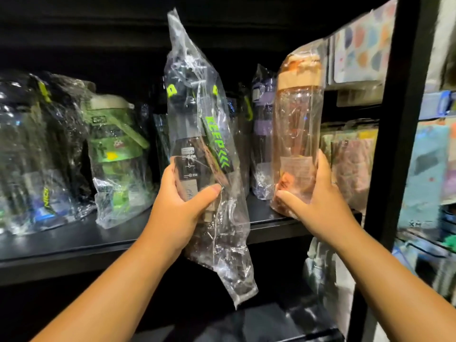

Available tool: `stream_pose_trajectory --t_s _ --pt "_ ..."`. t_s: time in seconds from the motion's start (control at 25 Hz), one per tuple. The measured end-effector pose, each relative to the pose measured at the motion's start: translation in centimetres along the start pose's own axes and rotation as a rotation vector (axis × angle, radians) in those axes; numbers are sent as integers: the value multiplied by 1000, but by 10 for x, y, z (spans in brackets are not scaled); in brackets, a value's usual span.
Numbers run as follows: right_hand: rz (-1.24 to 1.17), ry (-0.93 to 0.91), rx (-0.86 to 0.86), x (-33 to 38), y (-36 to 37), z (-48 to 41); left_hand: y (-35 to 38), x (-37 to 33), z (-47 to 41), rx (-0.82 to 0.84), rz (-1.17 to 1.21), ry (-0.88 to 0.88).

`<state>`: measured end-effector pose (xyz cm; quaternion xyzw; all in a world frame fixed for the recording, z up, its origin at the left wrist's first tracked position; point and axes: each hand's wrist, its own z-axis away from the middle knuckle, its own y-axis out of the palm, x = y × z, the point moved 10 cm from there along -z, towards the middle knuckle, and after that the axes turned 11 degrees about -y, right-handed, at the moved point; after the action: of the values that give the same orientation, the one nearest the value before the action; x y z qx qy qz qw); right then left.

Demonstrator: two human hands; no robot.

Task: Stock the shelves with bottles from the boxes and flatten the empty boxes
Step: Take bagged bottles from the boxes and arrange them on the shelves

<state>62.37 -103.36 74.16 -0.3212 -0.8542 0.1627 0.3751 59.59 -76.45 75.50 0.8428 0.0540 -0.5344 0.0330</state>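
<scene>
- I see the left hand (183,201) holding a black bottle (195,144) in front of the shelf (74,245), tilted slightly, with the fingers (208,192) wrapped round its lower half.
- That bottle is sealed in a clear bag (222,230), and a green strap reading "KEEP" lies inside with it. The bag's loose end hangs below the shelf edge.
- My right hand (318,206) grips an orange bottle (298,124) near its base, fingers (323,166) curled round it. It stands upright at the shelf's front edge, also bagged, with something orange and a paper slip inside.
- I cannot tell whether its base rests fully on the shelf.
- Further back on the shelf stand a green bottle (116,149), a dark bottle (32,149) and a purple bottle (262,134), each in plastic wrap.
</scene>
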Motion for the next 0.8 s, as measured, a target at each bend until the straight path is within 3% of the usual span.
stream_pose_trajectory --t_s 0.28,0.8 --pt "-25 15 45 -5 5 -20 0 1 2 83 196 -40" --pt "22 44 89 -14 27 -46 3 -2 6 115 192 -54"
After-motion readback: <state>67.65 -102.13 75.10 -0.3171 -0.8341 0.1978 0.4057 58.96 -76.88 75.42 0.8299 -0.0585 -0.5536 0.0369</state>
